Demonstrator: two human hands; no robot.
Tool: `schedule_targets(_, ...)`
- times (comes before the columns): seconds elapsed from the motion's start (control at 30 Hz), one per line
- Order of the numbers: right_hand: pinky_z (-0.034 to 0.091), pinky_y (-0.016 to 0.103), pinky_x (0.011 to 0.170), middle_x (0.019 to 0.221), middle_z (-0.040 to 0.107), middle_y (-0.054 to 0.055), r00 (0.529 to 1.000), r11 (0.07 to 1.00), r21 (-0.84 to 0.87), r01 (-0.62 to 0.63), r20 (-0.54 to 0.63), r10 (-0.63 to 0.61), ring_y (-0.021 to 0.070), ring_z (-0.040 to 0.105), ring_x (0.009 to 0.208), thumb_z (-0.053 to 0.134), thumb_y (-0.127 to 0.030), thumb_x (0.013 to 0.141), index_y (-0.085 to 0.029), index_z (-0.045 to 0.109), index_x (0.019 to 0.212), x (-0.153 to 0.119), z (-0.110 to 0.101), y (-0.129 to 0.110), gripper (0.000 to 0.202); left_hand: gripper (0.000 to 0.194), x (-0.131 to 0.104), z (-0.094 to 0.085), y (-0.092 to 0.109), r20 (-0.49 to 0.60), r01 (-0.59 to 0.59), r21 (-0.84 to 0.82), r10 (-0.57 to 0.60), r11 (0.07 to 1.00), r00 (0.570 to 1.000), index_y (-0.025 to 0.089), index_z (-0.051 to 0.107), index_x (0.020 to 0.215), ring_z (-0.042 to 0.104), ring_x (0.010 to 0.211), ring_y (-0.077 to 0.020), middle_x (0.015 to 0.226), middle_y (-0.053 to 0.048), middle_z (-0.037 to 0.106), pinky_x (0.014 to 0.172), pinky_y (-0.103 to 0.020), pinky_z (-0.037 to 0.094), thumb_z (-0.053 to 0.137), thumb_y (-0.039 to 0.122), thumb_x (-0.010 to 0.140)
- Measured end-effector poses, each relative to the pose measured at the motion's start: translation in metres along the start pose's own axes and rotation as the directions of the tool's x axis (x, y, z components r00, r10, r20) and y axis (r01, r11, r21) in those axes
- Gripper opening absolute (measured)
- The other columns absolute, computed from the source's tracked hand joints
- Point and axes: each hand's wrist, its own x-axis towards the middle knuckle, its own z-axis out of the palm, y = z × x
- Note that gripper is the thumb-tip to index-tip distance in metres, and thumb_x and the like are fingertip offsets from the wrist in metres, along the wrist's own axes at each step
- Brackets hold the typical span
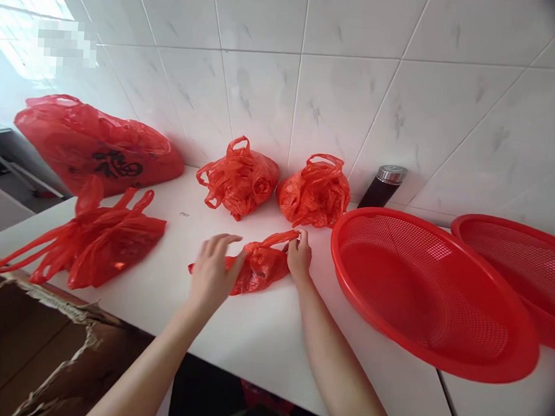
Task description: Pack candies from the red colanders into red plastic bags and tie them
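A small red plastic bag (pixel 260 272) with something bundled inside lies on the white table (pixel 262 331), in front of me. My right hand (pixel 299 256) pinches the end of its twisted handle at the bag's right side. At the bag's left side is my left hand (pixel 215 268), its fingers apart and the thumb close to the knotted part; whether it touches the plastic is hard to tell. Behind stand two bunched red bags, one on the left (pixel 239 180) and one on the right (pixel 314 192).
Two red perforated baskets, one nearer (pixel 394 288) and one farther right (pixel 526 264), flank a dark flask (pixel 379 190). Flat red bags (pixel 113 240) and a big full red bag (pixel 104 149) lie left. A torn cardboard box (pixel 65 346) abuts the front left edge.
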Motion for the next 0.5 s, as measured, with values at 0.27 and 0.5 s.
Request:
schedule_targets(0.27,0.048,0.025,0.072,0.086,0.070,0.002,0.994,0.971,0.225,0.079,0.058,-0.094,0.0143,0.066,0.074,0.027,-0.023,0.091,-0.018,0.026,0.138,-0.006,-0.001,-0.013,0.047,0.016,0.029,0.049,-0.008,0.315,0.183,-0.011,-0.171,0.983,0.934,0.022,0.065,0.090,0.060,0.094,-0.0293,0.091,-0.009,0.069,0.078,-0.039,0.045,0.052,0.027,0.081)
schedule_targets(0.5,0.048,0.028,0.072,0.081,0.067,-0.002,0.901,0.957,0.268,0.111,0.379,-0.211,0.0156,0.063,0.073,0.057,-0.044,0.084,-0.024,0.039,0.137,-0.018,0.010,-0.014,0.059,0.041,0.032,0.022,-0.012,0.512,0.291,-0.286,-0.111,0.913,0.852,0.019,0.063,0.103,0.069,0.077,-0.0199,0.089,-0.006,0.073,0.066,-0.029,0.052,0.037,0.048,0.091)
